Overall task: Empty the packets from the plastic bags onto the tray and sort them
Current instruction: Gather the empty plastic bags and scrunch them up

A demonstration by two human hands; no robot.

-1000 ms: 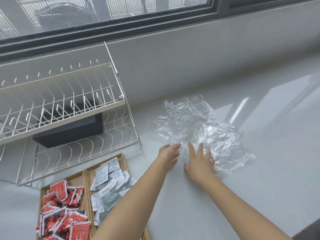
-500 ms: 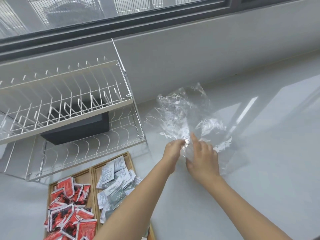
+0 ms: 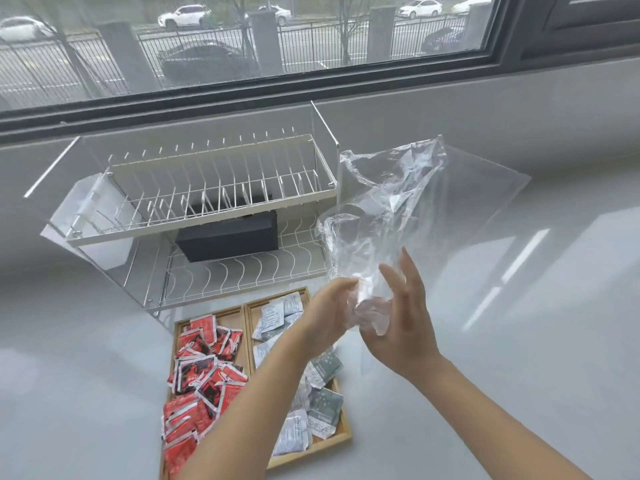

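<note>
I see both hands raised above the pale grey glossy bench (image 3: 519, 341), working a crumpled clear plastic bag (image 3: 388, 216); the bag stands up between them, its upper part billowing toward the window and its lower end bunched at the palms. The left hand (image 3: 329, 313) has its fingers curled round the bunched lower end of the bag and grips it; the right hand (image 3: 405, 327) lies against the other side of that bunch, its fingers (image 3: 412, 271) straight and spread, pressing rather than pinching. Whether the bag holds anything I cannot tell.

Below the left forearm sits the two-compartment wooden tray (image 3: 313, 452) on the bench; its left compartment holds a heap of red and black foil packets (image 3: 201, 379), its right compartment a heap of white and grey-green packets (image 3: 277, 317) — partly hidden by the arm.

Behind the tray stands a white wire two-tier dish rack (image 3: 214, 188) against the wall; a dark rectangular box (image 3: 228, 237) rests on its lower tier.
</note>
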